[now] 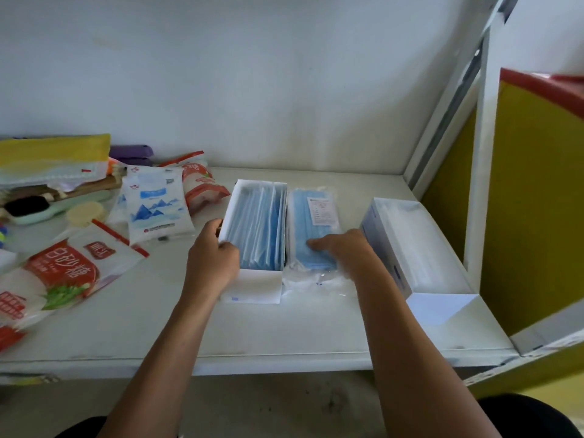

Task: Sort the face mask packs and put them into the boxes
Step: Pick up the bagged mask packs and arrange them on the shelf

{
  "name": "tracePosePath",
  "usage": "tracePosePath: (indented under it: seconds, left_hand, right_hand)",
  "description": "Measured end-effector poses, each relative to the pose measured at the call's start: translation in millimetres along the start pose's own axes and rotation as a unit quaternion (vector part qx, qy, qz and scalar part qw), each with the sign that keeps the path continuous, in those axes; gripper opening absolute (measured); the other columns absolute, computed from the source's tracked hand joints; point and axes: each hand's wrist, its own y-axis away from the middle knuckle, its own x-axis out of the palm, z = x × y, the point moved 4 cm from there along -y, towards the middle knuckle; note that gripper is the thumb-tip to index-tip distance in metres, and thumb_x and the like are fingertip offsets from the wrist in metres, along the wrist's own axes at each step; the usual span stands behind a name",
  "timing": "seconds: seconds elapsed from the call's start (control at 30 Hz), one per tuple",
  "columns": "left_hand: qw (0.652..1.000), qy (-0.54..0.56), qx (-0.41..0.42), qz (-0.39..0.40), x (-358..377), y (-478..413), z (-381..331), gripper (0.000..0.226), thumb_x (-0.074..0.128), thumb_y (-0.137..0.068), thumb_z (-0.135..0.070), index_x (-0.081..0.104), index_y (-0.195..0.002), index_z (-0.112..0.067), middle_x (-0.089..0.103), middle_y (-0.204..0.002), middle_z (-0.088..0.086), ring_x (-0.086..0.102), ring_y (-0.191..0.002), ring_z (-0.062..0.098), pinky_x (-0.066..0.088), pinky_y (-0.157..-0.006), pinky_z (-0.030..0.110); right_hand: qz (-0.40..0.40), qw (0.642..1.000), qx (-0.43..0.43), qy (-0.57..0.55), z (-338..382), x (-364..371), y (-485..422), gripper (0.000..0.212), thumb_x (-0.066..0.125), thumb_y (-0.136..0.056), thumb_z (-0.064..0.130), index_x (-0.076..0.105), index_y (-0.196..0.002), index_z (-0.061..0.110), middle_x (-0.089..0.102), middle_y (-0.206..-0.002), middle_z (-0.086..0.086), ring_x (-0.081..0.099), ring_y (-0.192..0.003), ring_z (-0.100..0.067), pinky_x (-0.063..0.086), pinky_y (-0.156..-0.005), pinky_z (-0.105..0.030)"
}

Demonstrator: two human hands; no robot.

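Observation:
An open white box (252,287) in the middle of the shelf holds several blue face mask packs (259,226) standing on edge. My left hand (213,257) grips the box's near left wall, thumb over the rim. Right beside the box lies a clear pack of blue masks (313,222) flat on the shelf. My right hand (344,251) rests on its near end with fingers stretched flat across it. A second white box (442,306) at the right holds white mask packs (414,245).
The white shelf (284,330) has a back wall and a yellow side panel (537,200) at the right. Food bags lie at the left: a red-and-white sugar bag (69,270), a blue-and-white bag (155,207) and more clutter behind.

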Motion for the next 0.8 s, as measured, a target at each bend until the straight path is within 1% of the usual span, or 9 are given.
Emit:
tracePosePath:
  seconds: [0.07,0.2,0.3,0.43,0.53,0.6,0.67,0.73,0.8]
  left_hand:
    - [1.0,0.003,0.0,-0.003,0.6,0.1,0.1,0.043,0.042,-0.096,-0.004,0.047,-0.136,-0.017,0.053,-0.109,0.001,0.054,-0.098,0.022,0.048,-0.078,0.034]
    - [1.0,0.011,-0.001,0.001,1.1,-1.7,1.7,0.043,0.041,-0.095,-0.003,0.048,-0.134,-0.017,0.055,-0.11,0.003,0.055,-0.097,0.023,0.048,-0.078,0.034]
    - [1.0,0.014,-0.001,0.002,1.1,-2.1,1.8,0.043,0.04,-0.094,-0.002,0.049,-0.133,-0.018,0.055,-0.108,0.002,0.055,-0.096,0.023,0.048,-0.08,0.034]
    - [1.0,0.019,0.005,0.002,2.9,-1.9,0.3,0.042,0.041,-0.094,-0.002,0.05,-0.132,-0.017,0.054,-0.108,0.001,0.055,-0.097,0.023,0.046,-0.076,0.032]
    - [1.0,0.024,0.005,0.004,9.0,-0.1,-3.1,0.038,0.041,-0.096,-0.002,0.05,-0.13,-0.017,0.055,-0.108,0.002,0.054,-0.097,0.022,0.046,-0.071,0.028]
    - [0.999,0.031,0.009,0.01,18.8,2.1,-7.0,0.035,0.041,-0.096,-0.002,0.051,-0.127,-0.016,0.056,-0.108,0.003,0.057,-0.097,0.022,0.045,-0.063,0.025]
    - [0.999,0.033,0.025,0.018,30.8,7.8,-15.7,0.034,0.043,-0.095,-0.002,0.052,-0.125,-0.013,0.058,-0.108,0.005,0.058,-0.097,0.023,0.042,-0.058,0.021]
    - [0.998,0.037,0.038,0.026,44.7,14.2,-26.5,0.031,0.043,-0.094,-0.002,0.053,-0.122,-0.01,0.058,-0.106,0.007,0.057,-0.096,0.024,0.041,-0.056,0.02]
    - [0.996,0.062,0.034,0.046,61.1,18.2,-35.9,0.022,0.042,-0.097,-0.007,0.055,-0.115,-0.007,0.059,-0.099,0.006,0.058,-0.094,0.028,0.041,-0.059,0.021]
  right_hand:
    - [0.043,0.998,0.018,-0.048,-2.7,2.0,-2.5,0.068,0.095,-0.06,0.021,0.053,-0.111,0.006,0.063,-0.106,-0.01,0.066,-0.095,-0.03,0.055,-0.074,-0.039]
    - [0.099,0.992,0.02,-0.076,-8.2,2.1,-1.7,0.057,0.094,-0.059,0.017,0.061,-0.104,0.008,0.069,-0.103,-0.011,0.069,-0.091,-0.029,0.058,-0.088,-0.044]
    - [0.129,0.986,0.022,-0.1,-10.1,3.0,0.8,0.062,0.095,-0.057,0.016,0.063,-0.11,0.007,0.073,-0.102,-0.014,0.074,-0.089,-0.032,0.06,-0.085,-0.048]
    - [0.074,0.992,-0.023,-0.102,-0.2,-9.4,13.2,0.084,0.097,-0.043,0.024,0.059,-0.115,0.004,0.07,-0.104,-0.015,0.072,-0.087,-0.032,0.061,-0.076,-0.045]
    - [-0.011,0.991,-0.103,-0.081,18.9,-42.2,38.7,0.055,0.093,-0.06,0.027,0.059,-0.099,0.008,0.068,-0.088,-0.008,0.068,-0.074,-0.022,0.057,-0.061,-0.033]
    - [-0.02,0.981,-0.159,-0.113,30.0,-68.4,55.3,0.042,0.09,-0.065,0.025,0.062,-0.093,0.009,0.07,-0.082,-0.007,0.07,-0.067,-0.021,0.056,-0.056,-0.031]
    - [0.036,0.966,-0.181,-0.182,33.9,-86.9,67.3,0.036,0.087,-0.069,0.021,0.067,-0.097,0.009,0.076,-0.086,-0.009,0.074,-0.07,-0.022,0.06,-0.061,-0.034]
    - [0.101,0.954,-0.161,-0.23,29.9,-92.0,69.5,0.033,0.083,-0.074,0.019,0.066,-0.102,0.013,0.078,-0.09,-0.008,0.076,-0.074,-0.022,0.061,-0.067,-0.036]
    - [0.145,0.948,-0.136,-0.25,25.4,-86.8,69.8,0.034,0.079,-0.076,0.018,0.065,-0.106,0.013,0.078,-0.089,-0.008,0.075,-0.074,-0.022,0.06,-0.064,-0.034]
